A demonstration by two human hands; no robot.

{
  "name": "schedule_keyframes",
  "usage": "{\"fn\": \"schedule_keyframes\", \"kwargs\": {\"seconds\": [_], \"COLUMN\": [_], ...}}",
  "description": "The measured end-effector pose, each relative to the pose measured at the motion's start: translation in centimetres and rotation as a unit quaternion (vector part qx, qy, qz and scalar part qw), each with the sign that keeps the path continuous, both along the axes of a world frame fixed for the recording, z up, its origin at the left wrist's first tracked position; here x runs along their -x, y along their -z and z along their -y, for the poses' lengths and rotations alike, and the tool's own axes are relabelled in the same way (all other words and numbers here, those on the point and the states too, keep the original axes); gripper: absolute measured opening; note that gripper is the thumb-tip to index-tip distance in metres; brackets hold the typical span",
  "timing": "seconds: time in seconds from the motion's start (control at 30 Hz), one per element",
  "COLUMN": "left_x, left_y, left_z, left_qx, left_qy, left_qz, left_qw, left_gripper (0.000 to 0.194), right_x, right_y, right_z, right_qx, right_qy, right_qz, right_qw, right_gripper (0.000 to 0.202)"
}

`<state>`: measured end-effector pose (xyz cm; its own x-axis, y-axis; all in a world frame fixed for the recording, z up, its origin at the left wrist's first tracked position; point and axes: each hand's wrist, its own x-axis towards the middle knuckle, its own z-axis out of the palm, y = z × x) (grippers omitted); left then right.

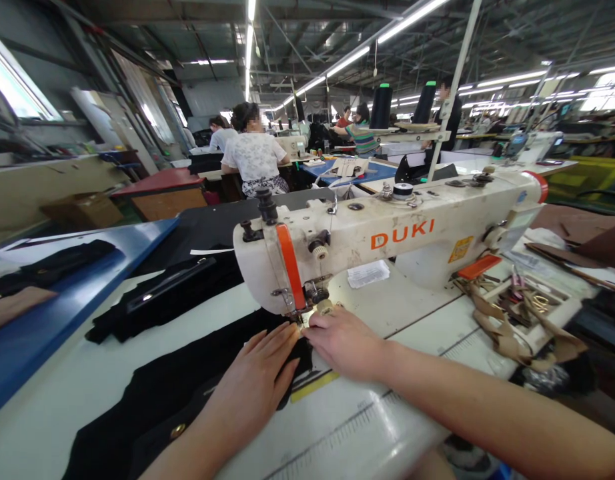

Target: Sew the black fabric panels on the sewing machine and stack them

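Observation:
A long piece of black fabric lies on the pale sewing bed and runs up to the needle of a white sewing machine. My left hand rests on this fabric, fingers stretched forward with their tips beside the presser foot. Close by on the other side is my right hand, its fingers bent and pressed together at the needle area. What its fingertips pinch, if anything, is hidden. A brass-coloured ring shows on the fabric next to my left wrist.
Further black pieces lie to the left, near a blue table where another person's hand reaches in. At right stands a tray of small parts with tan strips. Thread cones rise behind; co-workers sit beyond.

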<state>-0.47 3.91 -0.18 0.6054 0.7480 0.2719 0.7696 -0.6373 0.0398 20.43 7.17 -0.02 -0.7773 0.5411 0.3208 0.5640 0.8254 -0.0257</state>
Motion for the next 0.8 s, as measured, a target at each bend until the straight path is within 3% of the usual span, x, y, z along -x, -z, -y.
{"fn": "schedule_keyframes", "kwargs": {"seconds": [0.43, 0.8], "left_x": [-0.2, 0.4], "left_y": [-0.1, 0.2], "left_z": [0.3, -1.1], "left_qx": [-0.044, -0.054], "left_qy": [0.005, 0.010], "left_qz": [0.007, 0.018], "left_qw": [0.999, 0.998], "left_gripper": [0.038, 0.038], "right_x": [-0.1, -0.1], "right_y": [0.5, 0.1], "right_z": [0.4, 0.2], "right_qx": [-0.018, -0.011], "right_qy": [-0.011, 0.000], "right_qz": [-0.003, -0.004], "right_qw": [1.000, 1.000], "right_gripper": [0.009, 0.011]}}
